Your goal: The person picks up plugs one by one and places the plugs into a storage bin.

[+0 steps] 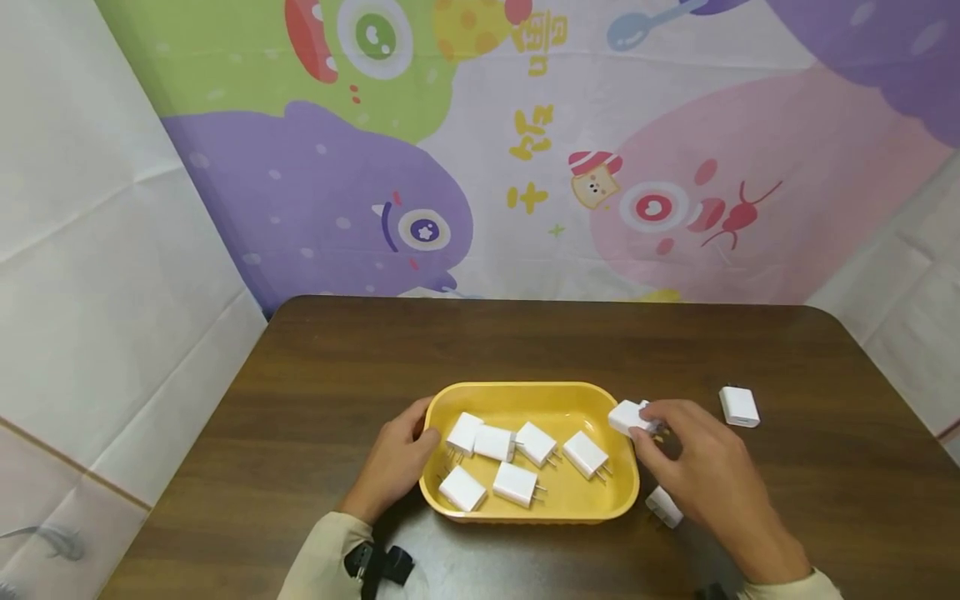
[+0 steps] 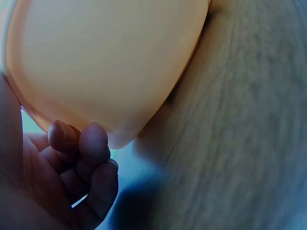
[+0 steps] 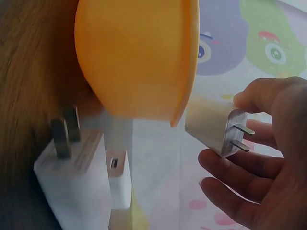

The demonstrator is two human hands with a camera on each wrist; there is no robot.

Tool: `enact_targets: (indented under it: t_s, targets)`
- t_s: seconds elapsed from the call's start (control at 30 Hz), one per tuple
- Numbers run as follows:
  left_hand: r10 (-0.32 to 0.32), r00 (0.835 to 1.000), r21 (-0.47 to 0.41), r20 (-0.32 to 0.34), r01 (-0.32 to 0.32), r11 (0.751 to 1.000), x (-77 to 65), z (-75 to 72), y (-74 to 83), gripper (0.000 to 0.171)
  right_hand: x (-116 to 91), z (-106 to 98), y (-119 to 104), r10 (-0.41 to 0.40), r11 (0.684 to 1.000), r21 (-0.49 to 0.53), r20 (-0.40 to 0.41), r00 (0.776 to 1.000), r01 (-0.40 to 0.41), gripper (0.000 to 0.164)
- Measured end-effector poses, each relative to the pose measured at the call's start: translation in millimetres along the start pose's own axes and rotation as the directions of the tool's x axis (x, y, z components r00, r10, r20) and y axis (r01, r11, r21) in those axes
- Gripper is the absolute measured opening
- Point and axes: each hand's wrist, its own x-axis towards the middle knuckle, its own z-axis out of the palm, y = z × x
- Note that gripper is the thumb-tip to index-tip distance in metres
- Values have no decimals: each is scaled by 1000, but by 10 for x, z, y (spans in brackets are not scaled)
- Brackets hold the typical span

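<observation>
A yellow plastic tub (image 1: 573,498) stands on the table with several white charger plugs (image 1: 515,484) lying loose on its floor. My left hand (image 1: 399,461) grips the tub's left end, thumb at the rim; the left wrist view shows its curled fingertips against the outer wall. At the opposite end, my right hand (image 1: 708,479) pinches another white charger plug (image 3: 208,122) between thumb and fingers, beside and partly over the right rim. The two metal prongs of that plug point back toward the palm.
Right of the tub, one white charger plug (image 1: 664,507) lies close by, partly under my right hand. Another plug (image 1: 739,407) sits farther back on the brown wooden table (image 1: 360,342). A cartoon-printed cloth (image 1: 525,250) hangs behind the table's far edge.
</observation>
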Motion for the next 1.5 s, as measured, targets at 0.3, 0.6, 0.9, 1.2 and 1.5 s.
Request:
enact_targets:
  t_s: [0.3, 0.6, 0.9, 1.2, 1.5]
  targets:
    - [-4, 1000, 1, 4, 4, 1000, 1, 8, -3, 46, 18, 126, -89, 3, 999, 45, 69, 998, -6, 25]
    - [-12, 1000, 3, -11, 12, 1000, 1, -9, 2, 46, 95, 210, -148, -42, 996, 85, 149, 988, 30, 23]
    - [6, 1000, 14, 5, -6, 1000, 10, -13, -15, 46, 321, 253, -200, -104, 993, 89, 272, 957, 83, 24]
    - [10, 1000, 5, 18, -10, 1000, 0, -8, -10, 46, 450, 322, -227, -151, 988, 74, 345, 926, 133, 25]
    - [12, 1000, 9, 17, -12, 1000, 3, -19, -9, 45, 570, 368, -311, -181, 983, 67, 440, 880, 169, 23]
